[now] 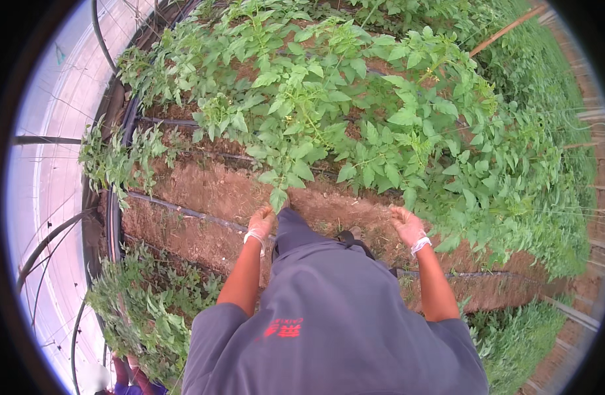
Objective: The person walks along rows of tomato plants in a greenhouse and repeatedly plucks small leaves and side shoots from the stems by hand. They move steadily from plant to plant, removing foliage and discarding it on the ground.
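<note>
My left hand (262, 222), in a thin clear glove with a white band at the wrist, is just left of a drooping tomato leaf (278, 197). Its fingers are drawn together, and contact with the leaf cannot be made out. On the other side, my right hand (407, 226), gloved the same way, has its fingers bent close to the lower leaves of a tomato plant (392, 170). Anything thin between its fingertips is too small to tell. Leafy tomato plants (302, 108) with small yellow flowers spread in front of me.
Drip hoses (184, 210) run across the bare soil (208, 185). A thick black pipe (114, 222) follows the plastic greenhouse wall (50, 197) at left. A wooden pole (507, 30) slants at upper right. More plants (144, 301) grow behind me, where another person (134, 380) is partly visible.
</note>
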Motion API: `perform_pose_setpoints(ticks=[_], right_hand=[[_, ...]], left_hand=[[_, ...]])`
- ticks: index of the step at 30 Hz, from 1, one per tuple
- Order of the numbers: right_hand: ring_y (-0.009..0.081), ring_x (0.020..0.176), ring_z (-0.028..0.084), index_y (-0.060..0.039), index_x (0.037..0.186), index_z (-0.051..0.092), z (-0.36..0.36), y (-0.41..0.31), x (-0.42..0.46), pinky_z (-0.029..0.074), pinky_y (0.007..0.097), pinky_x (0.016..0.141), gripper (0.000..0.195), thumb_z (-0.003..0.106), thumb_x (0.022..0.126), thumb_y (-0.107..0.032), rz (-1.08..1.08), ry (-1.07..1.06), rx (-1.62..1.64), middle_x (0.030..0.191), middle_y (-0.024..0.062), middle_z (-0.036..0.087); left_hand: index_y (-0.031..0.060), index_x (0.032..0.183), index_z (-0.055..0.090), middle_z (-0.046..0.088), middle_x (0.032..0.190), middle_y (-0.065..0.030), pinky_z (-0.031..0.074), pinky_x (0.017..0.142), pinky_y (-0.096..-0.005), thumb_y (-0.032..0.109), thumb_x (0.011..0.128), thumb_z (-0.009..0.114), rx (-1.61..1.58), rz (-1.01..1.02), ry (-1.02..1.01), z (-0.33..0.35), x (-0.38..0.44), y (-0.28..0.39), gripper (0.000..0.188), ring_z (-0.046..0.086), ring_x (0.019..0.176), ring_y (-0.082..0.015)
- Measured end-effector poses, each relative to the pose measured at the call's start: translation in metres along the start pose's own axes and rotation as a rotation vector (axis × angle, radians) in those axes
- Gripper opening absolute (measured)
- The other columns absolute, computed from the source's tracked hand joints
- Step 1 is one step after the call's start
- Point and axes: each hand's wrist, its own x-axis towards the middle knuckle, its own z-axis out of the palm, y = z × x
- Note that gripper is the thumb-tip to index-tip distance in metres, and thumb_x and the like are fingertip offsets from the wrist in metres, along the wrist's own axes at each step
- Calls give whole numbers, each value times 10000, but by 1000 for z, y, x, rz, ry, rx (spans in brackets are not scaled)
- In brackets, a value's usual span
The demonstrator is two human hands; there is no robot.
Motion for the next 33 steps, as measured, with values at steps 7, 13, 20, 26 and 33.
perform_pose_setpoints(ticks=[7,13,20,26,33], right_hand=[[306,1364,530,-91,1576,351,47,-269,92,438,409,1113,856,777,833,-53,-358,219,175,1506,218,505],[279,1362,532,-59,1443,519,88,-311,152,431,400,1117,643,768,850,-76,-301,248,374,1476,134,558],[219,1213,637,-56,1188,677,115,-286,110,497,357,1033,306,711,886,-16,-192,191,438,1353,100,649],[192,1157,651,-53,1080,696,120,-260,82,526,346,1004,213,704,884,31,-164,83,436,1320,112,653],[168,1120,639,-41,1001,715,107,-225,67,522,338,979,64,683,945,-36,-48,166,628,1245,120,684]], left_hand=[[45,1301,661,711,1254,-115,483,1006,-306,238,992,650,2,276,-199,2,121,141,364,657,1138,-179],[130,1297,688,666,1329,-159,454,1086,-412,293,942,610,411,310,13,7,173,215,399,588,1272,-357],[53,1346,637,629,1333,-259,445,1098,-435,350,928,564,705,135,-347,-2,240,214,518,554,1299,-389],[-19,1266,659,652,1272,-288,517,999,-439,264,909,575,849,90,-762,26,271,140,464,653,1152,-415],[126,1378,617,620,1420,-116,376,1156,-417,271,949,551,1685,765,-1116,62,200,181,457,561,1329,-293]])
